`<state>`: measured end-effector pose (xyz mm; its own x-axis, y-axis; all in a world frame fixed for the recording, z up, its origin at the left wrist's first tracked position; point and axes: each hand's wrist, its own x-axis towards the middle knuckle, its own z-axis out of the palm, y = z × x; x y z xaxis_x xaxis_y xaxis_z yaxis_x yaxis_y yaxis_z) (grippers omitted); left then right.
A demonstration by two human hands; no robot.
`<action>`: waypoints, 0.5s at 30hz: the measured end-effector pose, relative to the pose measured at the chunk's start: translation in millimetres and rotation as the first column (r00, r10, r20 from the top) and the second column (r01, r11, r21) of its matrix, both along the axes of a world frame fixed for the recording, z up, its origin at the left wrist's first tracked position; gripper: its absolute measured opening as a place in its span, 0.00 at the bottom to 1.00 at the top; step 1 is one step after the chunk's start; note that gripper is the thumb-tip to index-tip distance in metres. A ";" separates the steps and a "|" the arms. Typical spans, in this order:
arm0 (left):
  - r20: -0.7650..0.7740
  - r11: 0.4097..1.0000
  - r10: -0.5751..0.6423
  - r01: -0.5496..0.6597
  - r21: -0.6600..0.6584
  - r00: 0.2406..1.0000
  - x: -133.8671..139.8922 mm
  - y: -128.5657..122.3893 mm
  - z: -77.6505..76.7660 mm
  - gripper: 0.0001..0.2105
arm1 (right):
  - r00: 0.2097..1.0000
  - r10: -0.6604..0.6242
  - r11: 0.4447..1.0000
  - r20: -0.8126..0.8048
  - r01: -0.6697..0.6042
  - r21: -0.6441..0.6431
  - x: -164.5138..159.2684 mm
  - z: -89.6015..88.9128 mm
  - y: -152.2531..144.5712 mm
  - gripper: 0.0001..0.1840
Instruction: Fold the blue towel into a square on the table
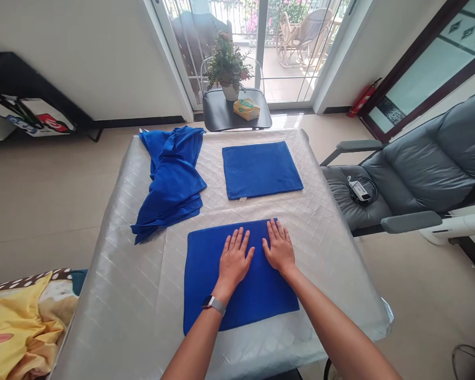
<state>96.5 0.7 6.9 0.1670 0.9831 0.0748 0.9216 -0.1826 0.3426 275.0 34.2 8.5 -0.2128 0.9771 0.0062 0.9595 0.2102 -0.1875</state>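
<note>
A blue cloth, folded to a rectangle, lies flat near the front of the table, which has a silvery quilted cover. My left hand rests palm down on it with fingers spread. My right hand lies flat beside it on the cloth's upper right part, fingers apart. Neither hand grips anything. A second folded blue cloth lies farther back. A loose heap of blue cloths sits at the back left.
Behind the table a black chair carries a potted plant and a tissue box. A grey armchair with a charger stands on the right. A yellow patterned fabric lies at the lower left.
</note>
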 end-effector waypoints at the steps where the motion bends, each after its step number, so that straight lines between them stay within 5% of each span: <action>1: -0.019 0.999 0.036 -0.036 -0.001 0.999 -11.7 -4.2 -0.6 0.28 | 1.000 -0.004 1.000 -0.004 0.004 -0.001 -0.2 0.4 -0.1 0.34; 10: -0.116 0.943 0.331 -0.327 0.055 0.936 -103.5 -40.9 -7.8 0.30 | 1.000 -0.011 1.000 -0.014 0.011 0.008 0.4 -4.3 -0.5 0.34; 15: -0.050 0.933 0.354 -0.350 0.080 0.934 -65.2 -46.7 3.2 0.32 | 1.000 -0.016 1.000 -0.002 0.016 0.022 -0.4 -4.8 -0.2 0.33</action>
<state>31.4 -46.0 10.0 -0.1825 0.9725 0.1445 0.9501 0.1366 0.2805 274.6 34.0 3.7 -0.1972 0.9800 0.0279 0.9625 0.1990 -0.1846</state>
